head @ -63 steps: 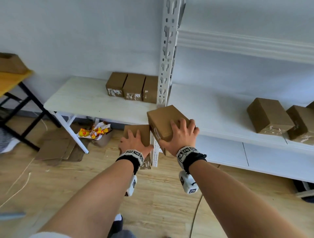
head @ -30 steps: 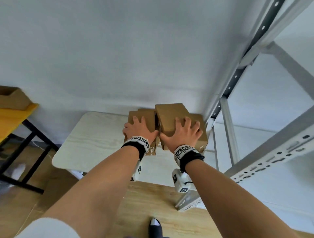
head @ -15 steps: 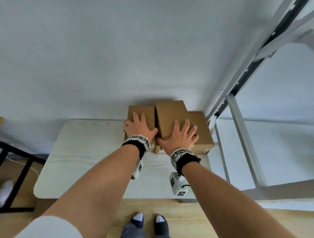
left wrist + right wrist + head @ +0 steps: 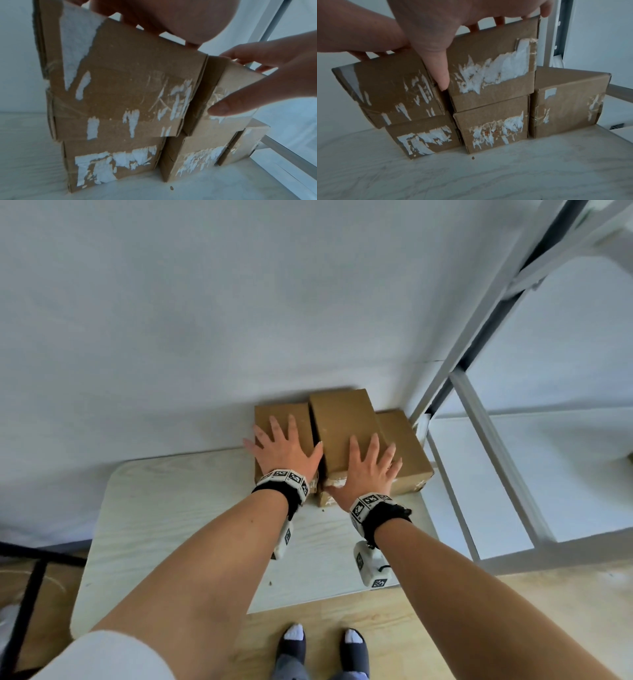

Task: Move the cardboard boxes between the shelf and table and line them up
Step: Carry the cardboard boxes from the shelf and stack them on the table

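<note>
Three brown cardboard boxes stand in a row on the white table (image 4: 171,525) against the wall: left (image 4: 423,139), middle (image 4: 491,129) and right (image 4: 404,450). Two more boxes lie on top of the left and middle ones. My left hand (image 4: 284,453) rests flat with spread fingers on the upper left box (image 4: 128,83). That box looks slightly tilted and overhangs the box below on the left. My right hand (image 4: 370,470) lies on the upper middle box (image 4: 488,83), fingers straight on top, thumb (image 4: 440,75) down its front left corner.
The white metal shelf post (image 4: 479,337) rises just right of the box row, with the shelf board (image 4: 548,474) beyond it. The wall is directly behind the boxes. A black table frame (image 4: 30,577) stands at the far left. My feet are at the table's near edge.
I carried the two boxes from the shelf side to the table and set them on top of the row. The hands have flattened on the box tops and the view has tilted down.
</note>
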`<state>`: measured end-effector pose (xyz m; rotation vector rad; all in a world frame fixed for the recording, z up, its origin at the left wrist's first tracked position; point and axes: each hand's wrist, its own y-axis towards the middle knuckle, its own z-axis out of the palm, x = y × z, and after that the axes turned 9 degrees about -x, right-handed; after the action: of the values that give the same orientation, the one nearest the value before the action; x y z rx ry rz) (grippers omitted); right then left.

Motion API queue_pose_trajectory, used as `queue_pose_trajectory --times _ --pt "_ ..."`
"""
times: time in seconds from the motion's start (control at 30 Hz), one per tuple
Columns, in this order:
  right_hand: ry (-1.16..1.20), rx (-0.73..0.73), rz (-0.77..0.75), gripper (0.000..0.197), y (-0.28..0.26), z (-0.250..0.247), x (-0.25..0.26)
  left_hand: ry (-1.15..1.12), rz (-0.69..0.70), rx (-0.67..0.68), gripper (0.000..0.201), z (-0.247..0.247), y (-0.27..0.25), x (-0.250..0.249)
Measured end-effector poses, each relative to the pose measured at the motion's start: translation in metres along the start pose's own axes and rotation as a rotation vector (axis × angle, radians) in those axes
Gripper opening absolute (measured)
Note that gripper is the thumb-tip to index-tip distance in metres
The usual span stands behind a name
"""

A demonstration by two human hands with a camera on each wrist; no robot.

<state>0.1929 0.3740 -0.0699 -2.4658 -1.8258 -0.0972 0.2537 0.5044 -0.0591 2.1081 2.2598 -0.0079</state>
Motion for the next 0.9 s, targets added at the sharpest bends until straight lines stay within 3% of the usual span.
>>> queue_pose_trajectory --times 0.13,0.33,0.77,0.9 --pt "0.019 -0.034 -0.029 0.109 -0.016 -0.015 -0.009 0.005 0.114 -0.048 0.094 -0.017 -0.015 -0.007" --pt "0.043 -0.091 -0.099 0.104 -0.046 -0.042 -0.04 0.023 0.11 -0.08 0.096 -0.036 -0.06 -0.021" --pt "0.018 -0.126 -0.309 0.102 -0.174 -0.05 -0.131 0.158 0.049 -0.056 0.096 -0.034 -0.239 -0.021" --pt "0.004 -0.109 -0.293 0.102 -0.21 -0.044 -0.164 0.156 0.06 -0.017 0.096 -0.024 -0.293 -0.022"
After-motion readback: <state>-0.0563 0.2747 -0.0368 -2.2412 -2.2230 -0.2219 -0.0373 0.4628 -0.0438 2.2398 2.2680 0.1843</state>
